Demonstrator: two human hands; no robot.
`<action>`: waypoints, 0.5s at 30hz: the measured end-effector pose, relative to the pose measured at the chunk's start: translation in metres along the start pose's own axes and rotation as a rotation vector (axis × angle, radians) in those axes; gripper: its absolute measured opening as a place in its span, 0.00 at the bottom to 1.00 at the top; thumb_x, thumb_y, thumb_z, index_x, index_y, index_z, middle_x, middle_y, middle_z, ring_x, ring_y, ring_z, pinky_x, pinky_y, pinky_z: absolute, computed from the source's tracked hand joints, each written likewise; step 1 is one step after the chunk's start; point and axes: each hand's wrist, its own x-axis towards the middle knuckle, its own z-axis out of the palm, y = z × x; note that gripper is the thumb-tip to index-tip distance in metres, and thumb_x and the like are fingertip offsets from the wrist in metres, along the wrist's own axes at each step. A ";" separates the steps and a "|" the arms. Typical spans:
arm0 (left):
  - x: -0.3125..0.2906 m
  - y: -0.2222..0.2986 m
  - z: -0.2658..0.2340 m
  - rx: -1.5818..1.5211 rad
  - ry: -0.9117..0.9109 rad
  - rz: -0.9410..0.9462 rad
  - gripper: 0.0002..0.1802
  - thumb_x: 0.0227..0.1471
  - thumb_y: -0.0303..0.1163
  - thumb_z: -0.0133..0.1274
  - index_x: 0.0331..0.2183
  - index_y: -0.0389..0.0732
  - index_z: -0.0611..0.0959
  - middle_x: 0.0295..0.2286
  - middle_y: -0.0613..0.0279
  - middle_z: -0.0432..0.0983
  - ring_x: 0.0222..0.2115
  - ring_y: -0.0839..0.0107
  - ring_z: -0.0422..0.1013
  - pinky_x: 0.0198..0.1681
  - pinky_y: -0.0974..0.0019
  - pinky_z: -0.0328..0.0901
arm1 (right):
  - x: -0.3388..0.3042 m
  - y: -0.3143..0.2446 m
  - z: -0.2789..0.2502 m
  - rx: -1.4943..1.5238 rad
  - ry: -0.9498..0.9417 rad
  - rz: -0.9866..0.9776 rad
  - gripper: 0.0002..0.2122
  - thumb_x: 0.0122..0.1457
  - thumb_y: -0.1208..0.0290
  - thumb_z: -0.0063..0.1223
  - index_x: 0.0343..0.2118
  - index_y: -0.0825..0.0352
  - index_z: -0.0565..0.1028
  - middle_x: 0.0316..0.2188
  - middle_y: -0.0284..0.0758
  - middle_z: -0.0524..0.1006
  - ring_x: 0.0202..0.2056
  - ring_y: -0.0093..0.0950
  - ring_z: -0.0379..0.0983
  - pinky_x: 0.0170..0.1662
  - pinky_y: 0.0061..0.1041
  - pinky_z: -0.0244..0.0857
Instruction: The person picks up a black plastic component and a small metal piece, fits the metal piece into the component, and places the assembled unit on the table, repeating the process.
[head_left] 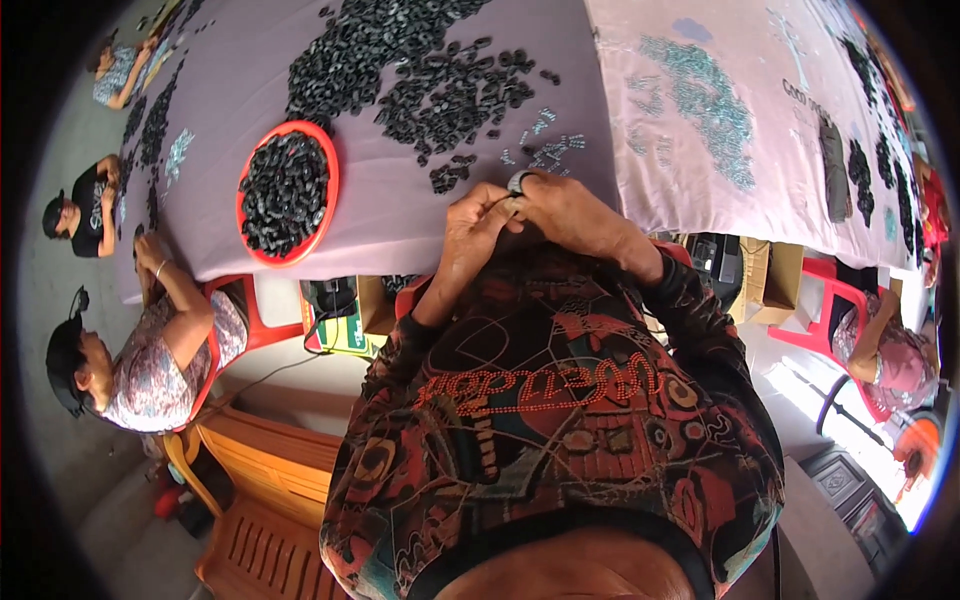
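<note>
My left hand (pixel 474 222) and my right hand (pixel 580 213) meet at the table's near edge, fingertips together. A small black ring-shaped part (pixel 518 182) sits in the closed fingers of my right hand. The left fingers are pinched against the right ones, and whatever is between them is too small to make out. Just beyond my hands lie small clear, bluish pieces (pixel 556 150) and a small cluster of black parts (pixel 452 174). A larger heap of similar black parts (pixel 450 100) spreads farther away.
A red-rimmed basin (pixel 331 190) full of black parts stands to the left on the purple cloth (pixel 210 215). More clear pieces (pixel 705 105) cover the pink cloth at right. Several people sit around the table, one person (pixel 165 350) nearby at left. A wooden bench (pixel 265 465) is behind.
</note>
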 end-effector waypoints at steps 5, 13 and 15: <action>0.002 0.014 0.004 -0.089 -0.059 0.025 0.03 0.52 0.22 0.45 0.30 0.33 0.72 0.24 0.58 0.74 0.23 0.75 0.71 0.29 0.76 0.66 | -0.004 0.003 0.001 0.288 0.276 0.067 0.04 0.53 0.77 0.46 0.24 0.72 0.67 0.20 0.38 0.68 0.22 0.28 0.66 0.25 0.27 0.61; 0.008 0.030 0.017 -0.091 -0.136 0.040 0.05 0.52 0.26 0.48 0.30 0.34 0.74 0.24 0.58 0.75 0.23 0.75 0.71 0.29 0.76 0.65 | -0.018 0.006 0.002 0.858 0.394 0.349 0.04 0.53 0.79 0.43 0.25 0.68 0.72 0.17 0.25 0.69 0.17 0.12 0.61 0.20 0.13 0.55; 0.008 0.030 0.021 -0.121 -0.146 0.033 0.05 0.52 0.26 0.48 0.31 0.33 0.74 0.24 0.59 0.75 0.23 0.75 0.71 0.29 0.76 0.65 | -0.024 0.006 0.000 0.952 0.438 0.356 0.04 0.53 0.79 0.43 0.26 0.68 0.72 0.19 0.27 0.70 0.18 0.13 0.62 0.21 0.13 0.57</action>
